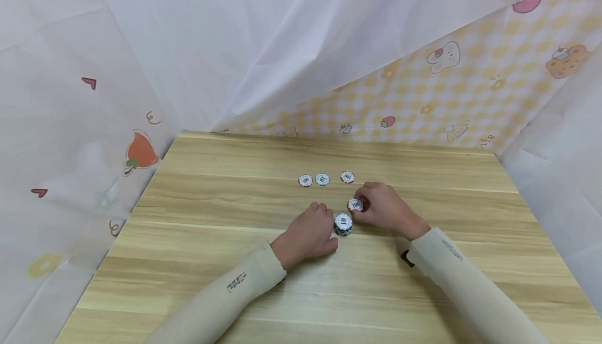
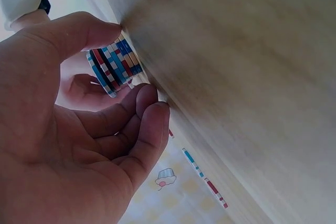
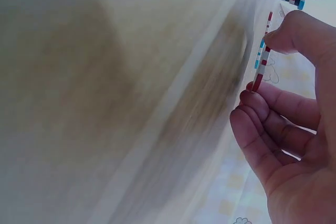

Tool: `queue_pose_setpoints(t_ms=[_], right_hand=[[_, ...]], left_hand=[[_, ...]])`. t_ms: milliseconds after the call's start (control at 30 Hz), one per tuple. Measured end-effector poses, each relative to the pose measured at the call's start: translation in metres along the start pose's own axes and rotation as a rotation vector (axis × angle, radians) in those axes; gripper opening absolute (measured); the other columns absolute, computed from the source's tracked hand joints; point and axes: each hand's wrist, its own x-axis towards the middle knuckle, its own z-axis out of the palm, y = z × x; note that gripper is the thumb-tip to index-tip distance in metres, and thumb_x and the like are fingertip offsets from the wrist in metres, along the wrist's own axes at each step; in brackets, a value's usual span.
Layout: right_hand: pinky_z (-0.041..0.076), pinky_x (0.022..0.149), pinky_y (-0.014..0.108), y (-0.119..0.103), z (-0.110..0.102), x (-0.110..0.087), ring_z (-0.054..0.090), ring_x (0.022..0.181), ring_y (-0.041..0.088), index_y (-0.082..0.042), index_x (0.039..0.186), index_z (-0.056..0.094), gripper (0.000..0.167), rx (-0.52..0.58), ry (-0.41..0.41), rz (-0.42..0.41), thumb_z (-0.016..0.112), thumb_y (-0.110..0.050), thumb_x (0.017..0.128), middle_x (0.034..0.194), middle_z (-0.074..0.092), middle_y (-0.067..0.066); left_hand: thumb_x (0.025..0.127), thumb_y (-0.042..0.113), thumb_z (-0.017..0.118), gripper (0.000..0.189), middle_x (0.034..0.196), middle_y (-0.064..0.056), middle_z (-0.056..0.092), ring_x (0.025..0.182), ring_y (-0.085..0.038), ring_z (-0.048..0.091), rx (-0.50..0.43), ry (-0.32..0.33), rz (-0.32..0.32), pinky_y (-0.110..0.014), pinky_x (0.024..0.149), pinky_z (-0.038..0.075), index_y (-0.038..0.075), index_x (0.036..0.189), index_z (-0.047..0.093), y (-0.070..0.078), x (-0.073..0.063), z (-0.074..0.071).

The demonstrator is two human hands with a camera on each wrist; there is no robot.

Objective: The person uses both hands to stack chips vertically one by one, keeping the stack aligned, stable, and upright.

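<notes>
My right hand (image 1: 386, 209) pinches a red-and-white poker chip (image 1: 355, 205) marked 100 between thumb and fingertips. In the right wrist view that chip (image 3: 261, 69) appears edge-on, close to the tabletop. A stack of poker chips (image 1: 343, 222), topped by one marked 10, stands on the table just nearer than the held chip. Beside the stack's left side is my left hand (image 1: 308, 235), its fingers loosely bent and its thumb apart from them. The left wrist view shows the stack's striped blue, red, orange and white edges (image 2: 113, 65) beyond the gap between thumb and fingers.
Farther back on the wooden table (image 1: 211, 187) lie a red-edged 100 chip (image 1: 305, 180), a blue-edged 10 chip (image 1: 322, 179) and another red-edged 100 chip (image 1: 347, 176). Printed cloth (image 1: 414, 98) hangs behind the table's back edge.
</notes>
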Motion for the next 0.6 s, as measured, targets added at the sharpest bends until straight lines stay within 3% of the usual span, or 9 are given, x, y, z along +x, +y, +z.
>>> queue_pose_setpoints(t_ms=[333, 600], right_hand=[[0.054, 0.071, 0.033, -0.004, -0.004, -0.011, 0.058, 0.078, 0.008, -0.005, 0.103, 0.079, 0.029, -0.016, 0.033, -0.041, 0.089, -0.028, 0.088, 0.09, 0.067, -0.005], [0.059, 0.074, 0.036, -0.008, -0.008, -0.016, 0.065, 0.082, 0.011, -0.006, 0.103, 0.079, 0.025, 0.005, 0.052, -0.098, 0.091, -0.024, 0.089, 0.094, 0.072, -0.001]], left_hand=[[0.1, 0.041, 0.071, 0.043, 0.097, -0.008, 0.071, 0.089, -0.02, 0.058, 0.001, 0.014, 0.002, -0.034, 0.092, 0.05, -0.001, 0.107, 0.075, 0.001, 0.0, -0.002], [0.099, 0.039, 0.073, 0.04, 0.095, -0.008, 0.07, 0.088, -0.02, 0.057, -0.03, 0.017, -0.014, -0.034, 0.09, 0.05, 0.0, 0.104, 0.075, 0.001, 0.001, 0.0]])
